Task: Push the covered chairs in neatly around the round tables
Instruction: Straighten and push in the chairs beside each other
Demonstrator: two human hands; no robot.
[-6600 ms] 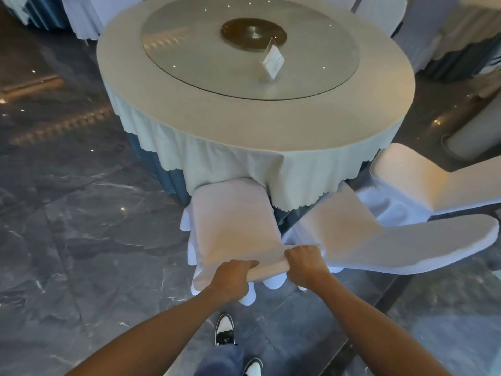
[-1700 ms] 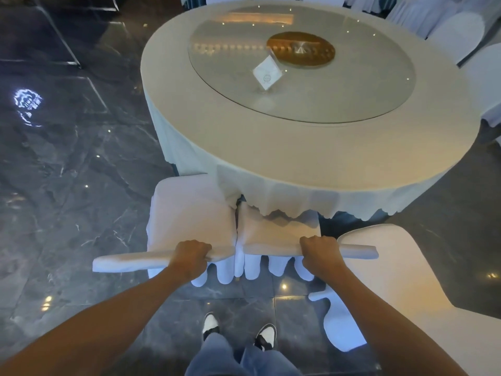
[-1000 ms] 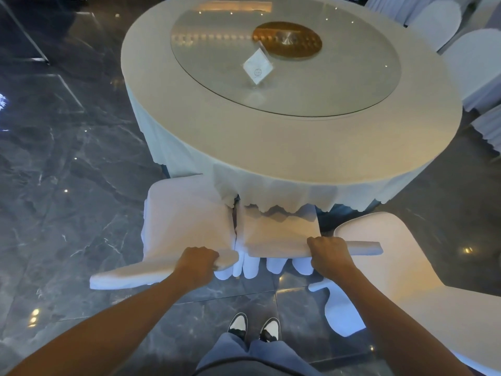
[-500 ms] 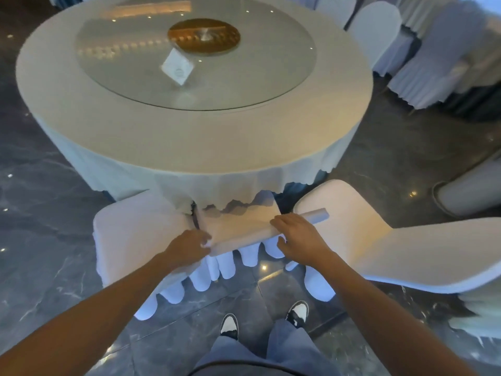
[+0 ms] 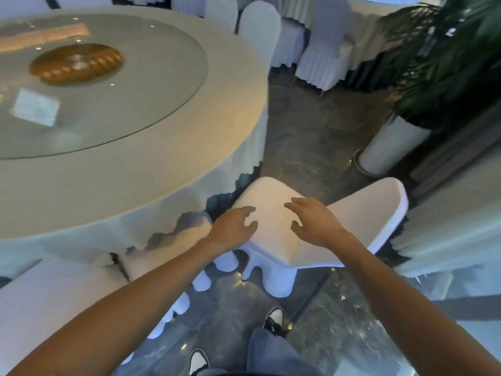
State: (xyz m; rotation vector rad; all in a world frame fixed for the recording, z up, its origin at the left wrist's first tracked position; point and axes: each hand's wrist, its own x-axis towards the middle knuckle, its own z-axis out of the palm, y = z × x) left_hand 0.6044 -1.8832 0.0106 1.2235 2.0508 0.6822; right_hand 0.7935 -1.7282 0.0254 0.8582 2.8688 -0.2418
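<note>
A round table [image 5: 168,169] with a cream cloth and a glass turntable fills the upper left. A white-covered chair [image 5: 273,202] stands at its right edge, angled, its seat outside the cloth and its back [image 5: 379,202] pointing right. My left hand [image 5: 233,229] and my right hand [image 5: 314,221] hover over that seat with fingers spread, holding nothing. Two more covered chairs [image 5: 48,299] sit tucked at the table's near edge, lower left, the nearer-middle one [image 5: 151,256] partly under the cloth.
A potted plant in a white pot [image 5: 393,145] stands at the right. More covered chairs [image 5: 322,63] and another table line the back. A white draped edge [image 5: 447,234] is close on the right. Dark marble floor [image 5: 306,137] lies between.
Both hands have let go of the chair backs they gripped and moved right over the angled chair's seat. The view has swung right.
</note>
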